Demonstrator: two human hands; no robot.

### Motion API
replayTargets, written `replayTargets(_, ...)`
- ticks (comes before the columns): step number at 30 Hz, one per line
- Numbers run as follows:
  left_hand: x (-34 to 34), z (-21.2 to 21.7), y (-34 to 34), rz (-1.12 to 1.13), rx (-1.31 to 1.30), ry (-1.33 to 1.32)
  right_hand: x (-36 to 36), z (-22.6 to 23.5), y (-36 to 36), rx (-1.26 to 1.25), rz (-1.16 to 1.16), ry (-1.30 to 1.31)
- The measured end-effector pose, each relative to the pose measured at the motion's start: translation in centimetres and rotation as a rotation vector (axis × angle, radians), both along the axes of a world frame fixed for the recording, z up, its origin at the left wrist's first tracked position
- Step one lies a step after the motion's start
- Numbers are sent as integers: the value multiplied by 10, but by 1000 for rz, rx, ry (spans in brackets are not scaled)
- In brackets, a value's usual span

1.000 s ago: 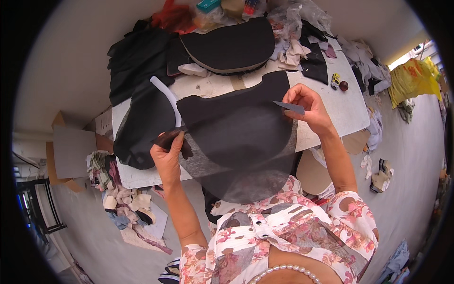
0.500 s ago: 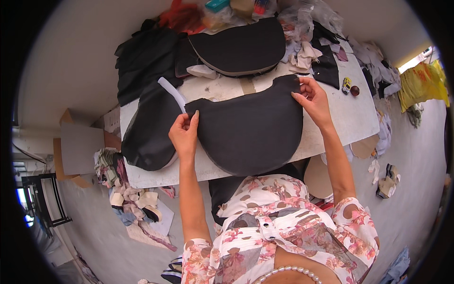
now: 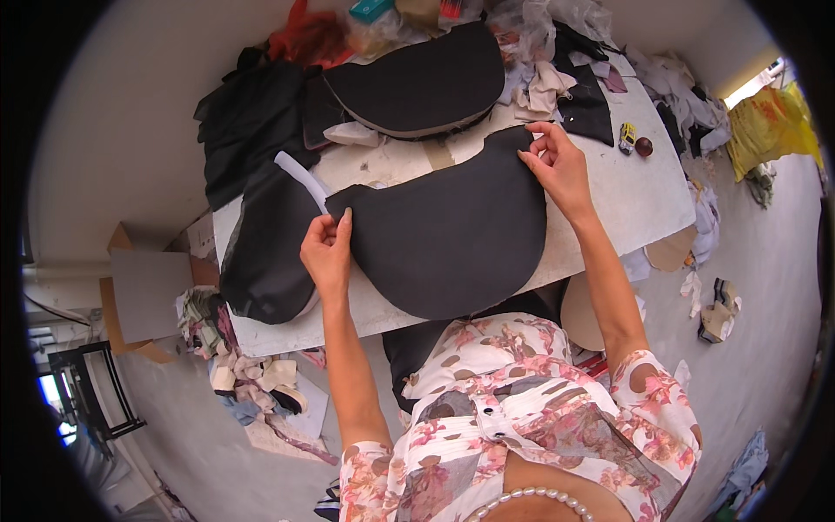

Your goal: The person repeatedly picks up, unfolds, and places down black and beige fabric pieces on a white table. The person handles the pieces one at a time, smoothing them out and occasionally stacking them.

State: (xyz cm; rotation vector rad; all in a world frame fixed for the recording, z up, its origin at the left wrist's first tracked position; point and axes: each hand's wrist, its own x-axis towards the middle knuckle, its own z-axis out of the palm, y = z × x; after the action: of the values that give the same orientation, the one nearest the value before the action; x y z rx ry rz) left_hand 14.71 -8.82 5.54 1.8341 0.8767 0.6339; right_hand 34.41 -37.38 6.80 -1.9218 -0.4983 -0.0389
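A black round-bottomed piece [image 3: 448, 235] is held in the middle of the frame, over the white table [image 3: 635, 200]. Its 2 top corners are pinched: 1 by the left hand [image 3: 328, 257], left of the middle, and 1 by the right hand [image 3: 557, 170], higher up and to the right. Both grips are narrow, with the thumb and fingers closed on the cloth.

The piece could be dropped or tipped if 1 pinch is made too loose, since only the corners are held. It could be bent or pulled out of shape if the corners are tugged too hard. Its round bottom is seen by the front edge of the table, so it could be slid off there. The white strip [image 3: 300, 180] is seen just beside the left corner and could be caught and dragged along. It cannot be told if the piece is laid flat or lifted a little.

A cardboard box [image 3: 152, 291] is seen at the left of the frame, with its flaps spread; what is kept inside cannot be told. A yellow bag [image 3: 765, 135] is seen at the upper right, and its inside is hidden. At the top, a red bag [image 3: 304, 36] and clear plastic bags [image 3: 570, 17] are crumpled, and nothing inside them can be named.
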Motion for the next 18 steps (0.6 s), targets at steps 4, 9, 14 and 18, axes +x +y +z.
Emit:
replayTargets(4,1,10,-10,56,114,-34,-2,8,-1,-171,-42,-34)
replayTargets(9,-3,33,-29,-191,871,-62,-36,40,6,-439,9,-605)
replayTargets(14,-1,17,-39,-509,819,229,-41,11,15,-729,306,-529)
replayTargets(18,0,12,-41,-525,788,266,-40,3,13,-809,321,-490)
